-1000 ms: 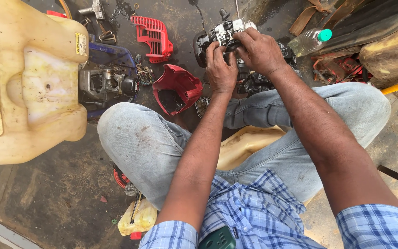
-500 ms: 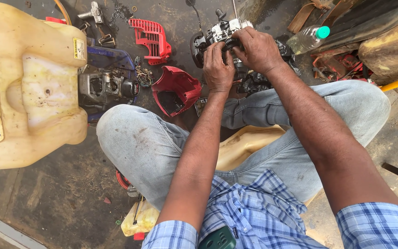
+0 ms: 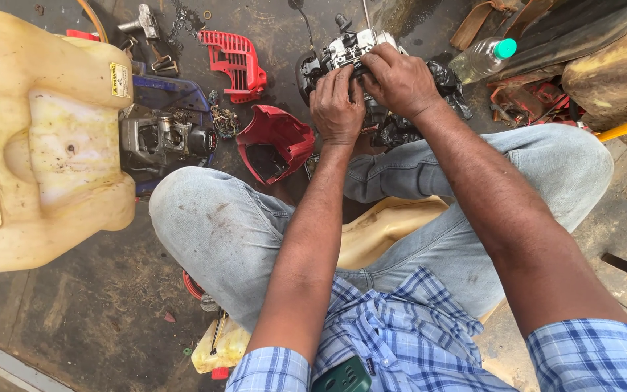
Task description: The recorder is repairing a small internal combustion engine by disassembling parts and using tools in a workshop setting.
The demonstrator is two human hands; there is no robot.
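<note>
1. Against the earlier frames, both hands sit in nearly the same spot on the small grey-and-black metal engine block [image 3: 342, 52], at the top centre of the view, on the dark oily floor [image 3: 74, 319] just beyond the person's knees.
2. The left hand [image 3: 337, 103] has stayed on the near side of the engine, fingers curled shut over its black part; a second ago it lay a little lower.
3. The right hand [image 3: 399, 80] remains closed over the engine's top right, its fingertips meeting those of the left.
4. The view itself has drifted slightly, so the large cream plastic tank [image 3: 38, 145] at the left sits a little differently in frame.
5. The red ribbed plastic cover [image 3: 235, 64], the red hollow plastic housing [image 3: 276, 141] and the second grey engine on a blue frame [image 3: 165, 134] lie as before, left of the hands.
6. The clear plastic bottle with a green cap [image 3: 482, 58] lies near the right hand, at the upper right.
7. Hidden: the hands cover most of the engine, so what the fingers pinch cannot be made out.
8. The cream tank is cut off at the left edge, and the crumpled black plastic bag [image 3: 408, 123] beneath the right wrist is partly covered.
</note>
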